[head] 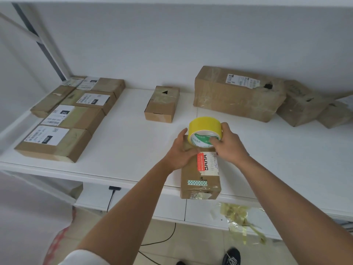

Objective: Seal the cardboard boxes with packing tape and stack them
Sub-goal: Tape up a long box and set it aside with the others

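Note:
A small cardboard box [200, 180] with a white and red label lies at the front edge of the white table [133, 142], its near end overhanging. My right hand [228, 145] grips a yellow tape roll [204, 129] over the box's far end, fingers through its core. My left hand [181, 150] holds the box's far left corner, thumb on top beside the roll.
Several labelled boxes [70, 115] lie in a row at the table's left. A small box [162, 104] sits mid-table, a large box [238, 94] and smaller ones [303, 106] at the back right. Crumpled used tape [240, 217] hangs off the front edge. A cable [110, 199] trails below.

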Demonstrator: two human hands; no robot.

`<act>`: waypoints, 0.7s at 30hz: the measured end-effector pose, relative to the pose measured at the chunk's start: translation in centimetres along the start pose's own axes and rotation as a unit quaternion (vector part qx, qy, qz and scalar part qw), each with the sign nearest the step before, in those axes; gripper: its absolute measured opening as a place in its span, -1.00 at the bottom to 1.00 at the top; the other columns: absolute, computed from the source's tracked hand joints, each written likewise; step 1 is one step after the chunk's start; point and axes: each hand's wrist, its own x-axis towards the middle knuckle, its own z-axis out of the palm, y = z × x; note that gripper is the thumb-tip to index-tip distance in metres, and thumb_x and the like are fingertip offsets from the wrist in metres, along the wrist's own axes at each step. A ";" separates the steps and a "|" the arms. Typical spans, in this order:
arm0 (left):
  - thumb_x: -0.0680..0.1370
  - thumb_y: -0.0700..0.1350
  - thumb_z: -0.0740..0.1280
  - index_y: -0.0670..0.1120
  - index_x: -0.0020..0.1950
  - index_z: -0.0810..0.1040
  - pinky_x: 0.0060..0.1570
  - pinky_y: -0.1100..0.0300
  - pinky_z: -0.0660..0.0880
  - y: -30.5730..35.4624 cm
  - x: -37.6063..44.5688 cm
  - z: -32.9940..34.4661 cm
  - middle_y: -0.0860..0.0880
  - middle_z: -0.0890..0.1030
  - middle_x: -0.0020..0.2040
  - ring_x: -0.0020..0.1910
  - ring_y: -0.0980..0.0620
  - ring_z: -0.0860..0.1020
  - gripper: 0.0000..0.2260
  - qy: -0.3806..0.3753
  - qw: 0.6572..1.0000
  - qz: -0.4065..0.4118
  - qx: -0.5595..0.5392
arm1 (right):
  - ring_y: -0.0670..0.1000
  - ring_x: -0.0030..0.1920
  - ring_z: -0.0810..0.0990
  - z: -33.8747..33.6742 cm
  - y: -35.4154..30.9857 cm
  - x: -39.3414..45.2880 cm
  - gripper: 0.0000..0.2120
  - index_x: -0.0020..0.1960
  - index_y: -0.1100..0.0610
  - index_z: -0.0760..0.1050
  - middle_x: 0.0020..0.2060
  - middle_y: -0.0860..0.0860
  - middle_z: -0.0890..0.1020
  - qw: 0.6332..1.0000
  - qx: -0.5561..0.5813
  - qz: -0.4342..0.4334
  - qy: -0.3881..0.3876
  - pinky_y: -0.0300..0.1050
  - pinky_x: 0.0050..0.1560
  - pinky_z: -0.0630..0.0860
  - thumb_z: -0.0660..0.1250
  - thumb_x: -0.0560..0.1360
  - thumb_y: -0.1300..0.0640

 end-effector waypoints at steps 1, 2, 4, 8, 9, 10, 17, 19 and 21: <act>0.38 0.11 0.51 0.01 0.58 0.19 0.36 -0.01 0.43 0.0 0.2 0.0 0.02 0.47 0.34 0.33 0.05 0.46 -0.14 0.000 1.000 0.006 0.016 | 0.18 -0.18 0.60 -0.5 0.1 0.3 -0.81 0.09 0.06 0.27 -0.16 0.11 0.58 1.000 -0.004 -0.001 0.004 0.05 -0.19 0.54 0.26 0.54 0.12; 0.34 0.17 0.49 0.05 0.56 0.23 0.35 -0.03 0.44 -0.2 0.4 0.0 0.00 0.48 0.35 0.33 0.03 0.47 -0.15 -0.001 0.999 0.006 0.035 | 0.20 -0.18 0.61 -1.1 0.2 0.5 -0.81 0.09 0.05 0.28 -0.15 0.13 0.58 1.000 -0.009 0.001 0.012 0.07 -0.15 0.56 0.26 0.53 0.13; 0.27 0.27 0.42 0.15 0.53 0.24 0.35 -0.10 0.44 -0.2 0.7 -0.1 -0.03 0.43 0.38 0.35 -0.03 0.45 -0.15 -0.007 0.999 -0.009 0.051 | 0.21 -0.15 0.60 -2.1 0.8 0.8 -0.80 0.10 0.02 0.31 -0.11 0.13 0.59 0.999 -0.026 0.011 0.026 0.09 -0.13 0.57 0.26 0.52 0.13; 0.25 0.26 0.45 0.14 0.54 0.20 0.33 -0.10 0.46 0.4 0.3 -0.1 -0.02 0.38 0.37 0.34 -0.05 0.44 -0.09 -0.006 0.997 -0.016 0.072 | 0.13 -0.15 0.66 -2.0 1.4 0.5 -0.78 0.13 0.02 0.37 -0.04 0.08 0.61 0.994 0.084 0.056 0.030 0.10 -0.11 0.64 0.32 0.52 0.13; 0.28 0.23 0.51 0.12 0.55 0.20 0.33 -0.06 0.45 0.7 0.0 0.0 0.00 0.35 0.36 0.34 -0.03 0.43 -0.10 -0.004 0.997 -0.016 0.074 | 0.10 -0.13 0.67 -1.5 1.5 0.3 -0.77 0.14 0.04 0.38 -0.01 0.08 0.61 0.987 0.144 0.072 0.017 0.07 -0.13 0.65 0.35 0.52 0.12; 0.33 0.18 0.56 0.10 0.55 0.20 0.35 0.01 0.43 0.8 -0.1 0.0 0.03 0.31 0.35 0.35 0.01 0.40 -0.11 -0.003 0.997 -0.012 0.075 | 0.07 -0.11 0.68 -1.1 1.4 0.1 -0.74 0.16 0.05 0.39 0.03 0.08 0.61 0.977 0.195 0.086 0.000 0.04 -0.14 0.66 0.38 0.53 0.11; 0.44 0.07 0.55 -0.03 0.59 0.15 0.45 0.07 0.26 0.3 0.4 -0.1 -0.01 0.24 0.50 0.49 0.02 0.25 -0.15 0.008 0.992 0.029 0.122 | 0.04 -0.21 0.71 -0.5 1.4 0.0 -0.77 0.18 0.02 0.40 -0.02 0.07 0.64 0.983 0.166 0.080 -0.007 0.13 -0.04 0.65 0.31 0.54 0.15; 0.46 0.08 0.53 -0.05 0.60 0.14 0.41 0.10 0.27 0.5 0.4 -0.1 -0.02 0.24 0.49 0.48 0.02 0.26 -0.15 0.007 0.991 0.029 0.130 | 0.06 -0.29 0.71 -1.5 1.0 0.1 -0.78 0.17 0.05 0.40 -0.04 0.10 0.63 0.990 0.128 0.064 0.015 0.12 -0.06 0.65 0.27 0.54 0.17; 0.47 0.10 0.51 -0.05 0.60 0.13 0.43 0.05 0.28 0.5 0.3 -0.2 -0.02 0.22 0.50 0.48 0.01 0.25 -0.16 0.006 0.990 0.033 0.139 | 0.08 -0.33 0.70 -2.4 1.3 0.2 -0.80 0.16 0.05 0.40 -0.05 0.12 0.62 0.993 0.098 0.054 0.045 0.13 -0.07 0.64 0.24 0.53 0.16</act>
